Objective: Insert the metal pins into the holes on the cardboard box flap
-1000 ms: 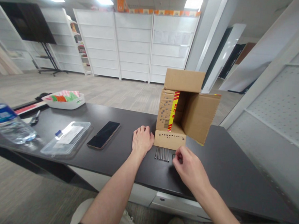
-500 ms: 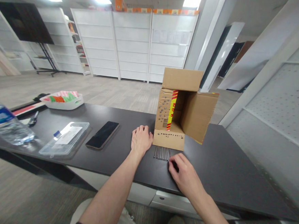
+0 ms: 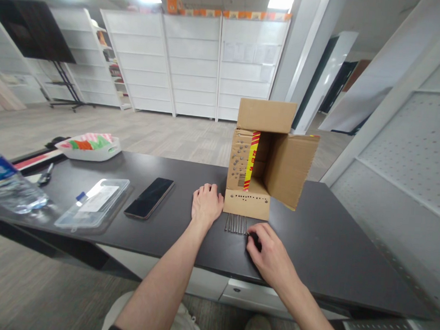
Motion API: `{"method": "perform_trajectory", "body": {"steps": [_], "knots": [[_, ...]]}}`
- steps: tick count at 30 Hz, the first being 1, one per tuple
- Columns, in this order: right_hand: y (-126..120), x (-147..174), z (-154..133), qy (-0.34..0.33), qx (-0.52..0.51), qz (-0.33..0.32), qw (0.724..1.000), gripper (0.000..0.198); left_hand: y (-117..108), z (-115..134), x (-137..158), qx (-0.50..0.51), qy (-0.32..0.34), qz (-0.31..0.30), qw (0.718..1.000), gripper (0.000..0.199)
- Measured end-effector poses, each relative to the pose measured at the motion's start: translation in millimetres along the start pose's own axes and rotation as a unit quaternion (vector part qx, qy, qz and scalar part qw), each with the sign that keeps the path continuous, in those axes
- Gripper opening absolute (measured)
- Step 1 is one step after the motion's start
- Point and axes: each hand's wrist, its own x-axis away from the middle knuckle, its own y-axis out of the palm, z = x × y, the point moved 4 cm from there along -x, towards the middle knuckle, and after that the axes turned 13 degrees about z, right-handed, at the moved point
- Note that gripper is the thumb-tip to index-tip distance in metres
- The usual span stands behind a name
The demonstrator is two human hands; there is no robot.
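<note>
My left hand point(image 3: 207, 204) lies flat on the dark table, fingers stretched out, just left of a cardboard box point(image 3: 246, 205). The box stands with its opening towards me. Small dark holes run along its lower front flap, and round grey spots mark its left flap. Below the lower flap lies a row of several thin metal nails point(image 3: 235, 223), side by side. My right hand point(image 3: 270, 251) rests at the right end of this row, fingers curled and thumb drawn in towards the index finger. What its fingertips hold, if anything, cannot be made out.
Left of my left hand lies a black phone point(image 3: 150, 198), then a clear plastic case point(image 3: 93, 204). A water bottle point(image 3: 9, 183) lies at the far left. Behind it stands a white basket point(image 3: 88, 153) with colourful packets. A perforated panel point(image 3: 417, 148) rises at the right.
My right fingertips have curled slightly closer to the right end of the nail row. My left hand stays beside the box. The whole view has shifted a little.
</note>
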Motion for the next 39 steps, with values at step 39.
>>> {"method": "perform_trajectory", "body": {"steps": [39], "knots": [[4.7, -4.4, 2.8, -0.001, -0.013, 0.007, 1.000, 0.020, -2.2, 0.8, 0.3, 0.001, -0.003, -0.010, 1.000, 0.025]]}}
